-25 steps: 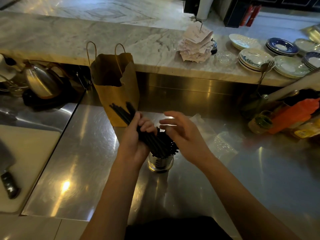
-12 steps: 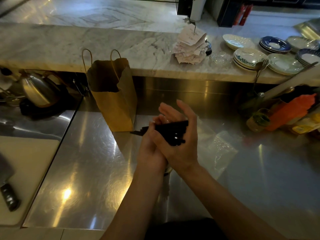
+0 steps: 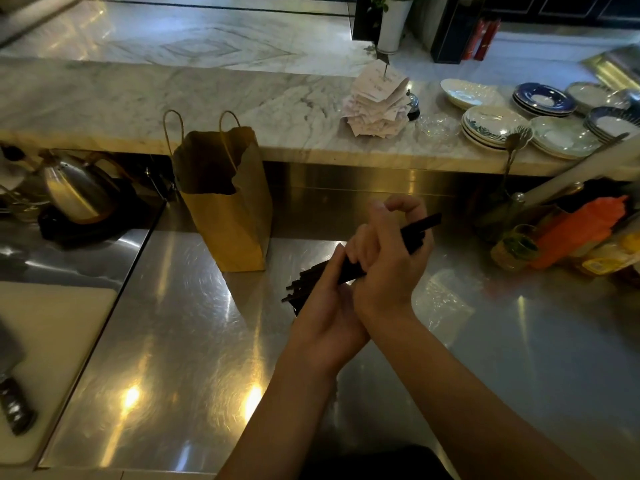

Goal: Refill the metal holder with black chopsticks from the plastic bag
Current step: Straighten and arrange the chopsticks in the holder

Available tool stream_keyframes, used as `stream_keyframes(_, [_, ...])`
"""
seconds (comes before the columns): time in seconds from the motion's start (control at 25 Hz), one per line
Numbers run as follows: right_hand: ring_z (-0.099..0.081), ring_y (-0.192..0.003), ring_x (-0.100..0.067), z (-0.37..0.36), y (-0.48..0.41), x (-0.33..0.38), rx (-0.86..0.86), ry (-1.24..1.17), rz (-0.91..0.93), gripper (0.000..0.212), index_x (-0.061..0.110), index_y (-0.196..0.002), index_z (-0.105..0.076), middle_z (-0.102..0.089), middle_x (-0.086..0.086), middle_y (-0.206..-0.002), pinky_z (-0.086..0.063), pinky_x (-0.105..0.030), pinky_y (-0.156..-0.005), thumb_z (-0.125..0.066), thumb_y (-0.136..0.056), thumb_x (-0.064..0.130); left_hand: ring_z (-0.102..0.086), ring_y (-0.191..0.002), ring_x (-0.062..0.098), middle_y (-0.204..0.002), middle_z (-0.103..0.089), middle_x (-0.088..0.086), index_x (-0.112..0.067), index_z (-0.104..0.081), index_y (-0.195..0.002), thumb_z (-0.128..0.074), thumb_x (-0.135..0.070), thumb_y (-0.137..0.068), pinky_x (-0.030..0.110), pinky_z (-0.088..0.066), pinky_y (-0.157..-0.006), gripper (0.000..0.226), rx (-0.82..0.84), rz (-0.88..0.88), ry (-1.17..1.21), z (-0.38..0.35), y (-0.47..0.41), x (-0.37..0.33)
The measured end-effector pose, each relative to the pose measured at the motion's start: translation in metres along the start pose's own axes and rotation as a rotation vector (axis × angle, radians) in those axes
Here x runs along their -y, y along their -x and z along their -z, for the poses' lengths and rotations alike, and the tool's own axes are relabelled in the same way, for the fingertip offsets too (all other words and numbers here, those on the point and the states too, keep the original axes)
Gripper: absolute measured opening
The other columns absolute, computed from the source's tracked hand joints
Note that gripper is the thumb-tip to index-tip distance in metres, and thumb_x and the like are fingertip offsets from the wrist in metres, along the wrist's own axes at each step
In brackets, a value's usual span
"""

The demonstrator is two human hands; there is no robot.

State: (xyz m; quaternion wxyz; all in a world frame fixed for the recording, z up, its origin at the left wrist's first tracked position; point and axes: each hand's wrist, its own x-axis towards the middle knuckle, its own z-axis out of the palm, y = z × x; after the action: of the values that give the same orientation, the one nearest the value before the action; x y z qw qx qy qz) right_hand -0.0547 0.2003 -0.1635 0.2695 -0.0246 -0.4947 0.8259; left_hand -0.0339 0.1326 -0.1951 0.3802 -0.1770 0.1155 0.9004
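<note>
Both hands are together over the middle of the brushed stainless-steel counter [image 3: 173, 341], clamped on one bundle of slim black chopsticks [image 3: 313, 275]. The left hand [image 3: 325, 306] wraps the lower part of the bundle and the right hand [image 3: 388, 268] overlaps it, fingers curled round the upper part. The bundle is tilted, with its low end pointing left toward the person and its high end sticking out past the right hand toward the counter's back edge. The metal holder is hidden, so its position can't be told. The clear crinkled plastic bag [image 3: 440, 299] lies flat on the counter just right of the hands. A brown paper carrier bag with handles [image 3: 225, 209] stands upright at the back edge, left of the hands. A white cutting board [image 3: 52, 323] with a dark-handled knife [image 3: 14, 403] sits past the left edge. An orange squeeze bottle [image 3: 581, 230] is at the back right corner.
</note>
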Motion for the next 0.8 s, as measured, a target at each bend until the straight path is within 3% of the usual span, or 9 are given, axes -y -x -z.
stream_keyframes(0.08, [-0.029, -0.034, -0.008, -0.001, -0.006, 0.003, -0.006, -0.058, -0.023, 0.020, 0.012, -0.075, -0.045, -0.036, 0.007, -0.042, -0.027, -0.023, -0.041, -0.051, -0.092, 0.004, -0.047, -0.134, 0.026, -0.144, -0.050, 0.012, -0.009, -0.050, -0.140, -0.073, -0.032, -0.078, 0.042, -0.027, -0.118, 0.070, 0.048, 0.034, -0.016, 0.000, -0.003, 0.003])
stream_keyframes(0.16, [-0.024, -0.032, -0.008, -0.002, -0.015, 0.009, 0.010, -0.081, 0.000, 0.030, 0.014, -0.069, -0.040, -0.032, 0.007, -0.041, -0.022, -0.021, -0.038, -0.046, -0.096, 0.003, -0.054, -0.127, 0.028, -0.138, -0.056, 0.013, -0.013, -0.051, -0.140, -0.068, -0.043, -0.078, 0.044, -0.046, -0.104, 0.071, 0.037, -0.010, -0.078, 0.007, -0.006, 0.002])
stream_keyframes(0.24, [-0.022, -0.031, -0.008, -0.001, -0.028, 0.016, 0.025, -0.109, 0.032, 0.036, 0.016, -0.064, -0.039, -0.031, 0.007, -0.041, -0.021, -0.020, -0.037, -0.045, -0.098, 0.006, -0.053, -0.129, 0.027, -0.138, -0.057, 0.011, -0.015, -0.051, -0.138, -0.063, -0.054, -0.079, 0.046, -0.048, -0.100, 0.073, -0.039, -0.058, -0.129, 0.019, -0.004, -0.001])
stream_keyframes(0.36, [-0.022, -0.030, -0.008, 0.007, -0.041, 0.022, 0.055, -0.133, 0.061, 0.037, 0.018, -0.062, -0.038, -0.031, 0.007, -0.041, -0.022, -0.018, -0.037, -0.045, -0.097, 0.007, -0.067, -0.102, 0.020, -0.113, -0.069, 0.009, -0.009, -0.067, -0.114, -0.070, -0.041, -0.074, 0.036, -0.053, -0.089, 0.051, -0.179, -0.161, -0.178, 0.041, 0.012, -0.007])
stream_keyframes(0.44, [-0.024, -0.031, -0.007, 0.011, -0.041, 0.019, 0.115, -0.091, 0.054, 0.034, 0.017, -0.064, -0.038, -0.032, 0.008, -0.042, -0.023, -0.018, -0.036, -0.045, -0.096, 0.006, -0.066, -0.082, 0.016, -0.096, -0.067, 0.005, -0.014, -0.068, -0.098, -0.075, -0.021, -0.068, 0.025, -0.054, -0.070, 0.031, -0.341, -0.469, -0.554, 0.058, 0.027, -0.012])
stream_keyframes(0.56, [-0.027, -0.032, -0.006, 0.014, -0.032, 0.006, 0.211, -0.012, 0.014, 0.033, 0.015, -0.065, -0.038, -0.034, 0.008, -0.044, -0.022, -0.019, -0.036, -0.046, -0.095, 0.006, -0.058, -0.090, 0.000, -0.099, -0.060, -0.016, -0.028, -0.055, -0.101, -0.084, -0.016, -0.069, 0.012, -0.044, -0.075, 0.046, -0.523, -0.870, -1.444, 0.053, 0.039, -0.026])
stream_keyframes(0.64, [-0.029, -0.033, -0.005, 0.013, -0.026, -0.007, 0.266, 0.028, -0.011, 0.033, 0.017, -0.065, -0.040, -0.036, 0.009, -0.046, -0.023, -0.020, -0.036, -0.047, -0.095, 0.007, -0.048, -0.100, -0.015, -0.112, -0.049, -0.033, -0.038, -0.046, -0.115, -0.085, -0.028, -0.068, 0.005, -0.038, -0.083, 0.062, -0.393, -0.809, -1.787, 0.040, 0.030, -0.035])
stream_keyframes(0.72, [-0.034, -0.038, -0.007, 0.012, -0.020, -0.021, 0.315, 0.130, 0.007, 0.030, 0.020, -0.067, -0.043, -0.038, 0.009, -0.050, -0.029, -0.021, -0.041, -0.050, -0.095, 0.015, -0.050, -0.107, -0.009, -0.121, -0.052, -0.028, -0.036, -0.046, -0.125, -0.085, -0.035, -0.068, 0.012, -0.042, -0.092, 0.069, -0.248, -0.678, -1.910, 0.037, 0.013, -0.045])
stream_keyframes(0.8, [-0.037, -0.044, -0.015, 0.014, -0.015, -0.033, 0.331, 0.273, 0.016, 0.026, 0.023, -0.067, -0.044, -0.039, 0.004, -0.054, -0.033, -0.026, -0.048, -0.052, -0.092, 0.026, -0.059, -0.105, 0.000, -0.114, -0.062, -0.020, -0.037, -0.054, -0.117, -0.080, -0.036, -0.073, 0.019, -0.050, -0.091, 0.052, -0.142, -0.684, -1.944, 0.042, -0.003, -0.045])
